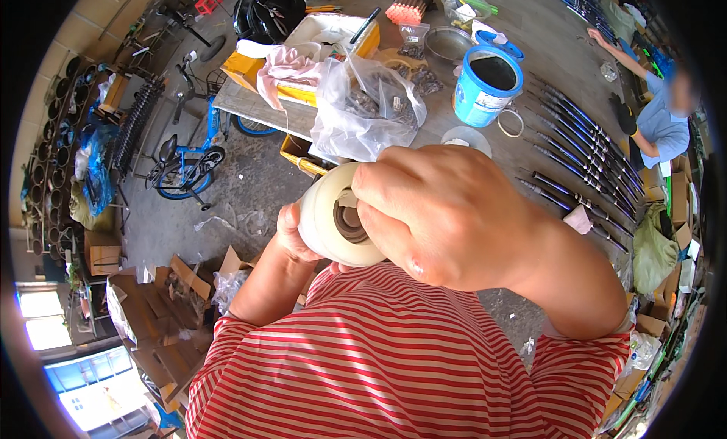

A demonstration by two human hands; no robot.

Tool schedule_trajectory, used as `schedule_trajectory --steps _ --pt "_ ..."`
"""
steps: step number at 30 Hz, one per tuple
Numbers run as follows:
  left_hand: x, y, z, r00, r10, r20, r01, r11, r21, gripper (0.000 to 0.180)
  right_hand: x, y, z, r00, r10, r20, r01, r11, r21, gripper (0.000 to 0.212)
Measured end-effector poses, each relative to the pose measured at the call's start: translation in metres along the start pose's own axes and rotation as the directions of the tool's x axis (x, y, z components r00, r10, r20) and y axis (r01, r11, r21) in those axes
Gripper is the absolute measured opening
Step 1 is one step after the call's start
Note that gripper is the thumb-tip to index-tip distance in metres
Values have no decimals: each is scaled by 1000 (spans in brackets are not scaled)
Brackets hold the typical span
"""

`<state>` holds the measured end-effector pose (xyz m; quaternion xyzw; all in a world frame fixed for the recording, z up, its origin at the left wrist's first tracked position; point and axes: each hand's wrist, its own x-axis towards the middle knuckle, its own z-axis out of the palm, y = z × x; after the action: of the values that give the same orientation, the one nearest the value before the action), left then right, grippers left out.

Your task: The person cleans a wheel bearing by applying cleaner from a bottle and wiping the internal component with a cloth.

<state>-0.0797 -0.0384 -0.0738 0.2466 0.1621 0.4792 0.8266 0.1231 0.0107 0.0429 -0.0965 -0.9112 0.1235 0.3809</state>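
Note:
Close to my chest I hold a whitish, translucent roll of plastic film (321, 215) with a brown core in its middle. My left hand (292, 233) wraps round its left side from below, the thumb showing at the edge and the other fingers mostly hidden. Over the roll's right side lies my right hand (454, 215), fingers curled and pressed together at the core. A small pale piece shows beside the right fingertips; whether they pinch it, I cannot make out. Just beyond the roll, a clear plastic bag (360, 117) lies on the table's edge.
The table (257, 112) carries a yellow box (369, 43) with a pink cloth, a blue bucket (485, 90), a metal bowl (447, 43) and rows of fishing rods (583, 136). A co-worker in blue (666, 121) is at right. Left stand a blue bicycle (189, 166) and cardboard boxes (155, 318).

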Motion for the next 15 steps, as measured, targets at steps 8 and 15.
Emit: schedule_trajectory --steps 8,15 --pt "-4 -2 -6 994 -105 26 106 993 -46 92 -2 1 3 996 -83 -28 84 996 40 13" --pt "3 -5 -3 976 -205 68 209 976 -64 91 -1 -1 6 989 -129 -73 136 987 90 14"
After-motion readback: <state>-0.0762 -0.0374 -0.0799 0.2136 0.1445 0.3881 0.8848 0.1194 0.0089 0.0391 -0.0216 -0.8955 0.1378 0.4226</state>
